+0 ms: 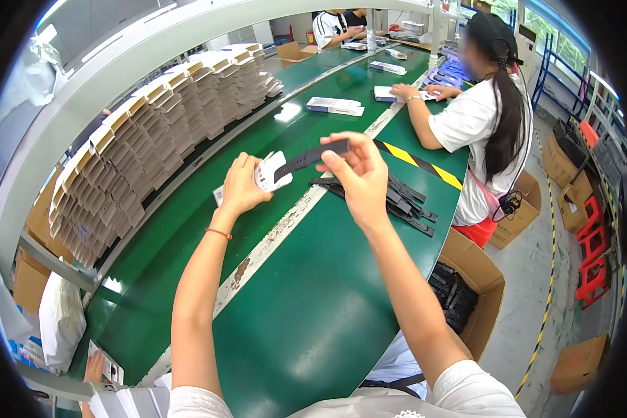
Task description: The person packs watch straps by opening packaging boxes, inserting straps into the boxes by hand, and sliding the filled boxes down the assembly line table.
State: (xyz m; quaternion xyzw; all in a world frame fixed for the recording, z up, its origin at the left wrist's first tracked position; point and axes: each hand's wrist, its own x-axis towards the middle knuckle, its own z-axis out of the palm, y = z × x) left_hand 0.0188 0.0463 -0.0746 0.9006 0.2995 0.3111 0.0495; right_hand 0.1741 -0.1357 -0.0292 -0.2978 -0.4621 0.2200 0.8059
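My left hand is closed around a white box, whose near face shows small dark marks; most of its body is hidden by the hand. Between the thumb and fingers of my right hand is a black watch strap with a row of holes. The strap's free end reaches left, right at the box; whether they touch I cannot tell. Below and right of my right hand, a pile of black straps lies on the green table.
Stacked flat cartons line the left shelf. White boxes lie farther up the table. A co-worker sits at the right, handling a box. A cardboard box of black straps stands beside the table. Another person's hand shows at lower left.
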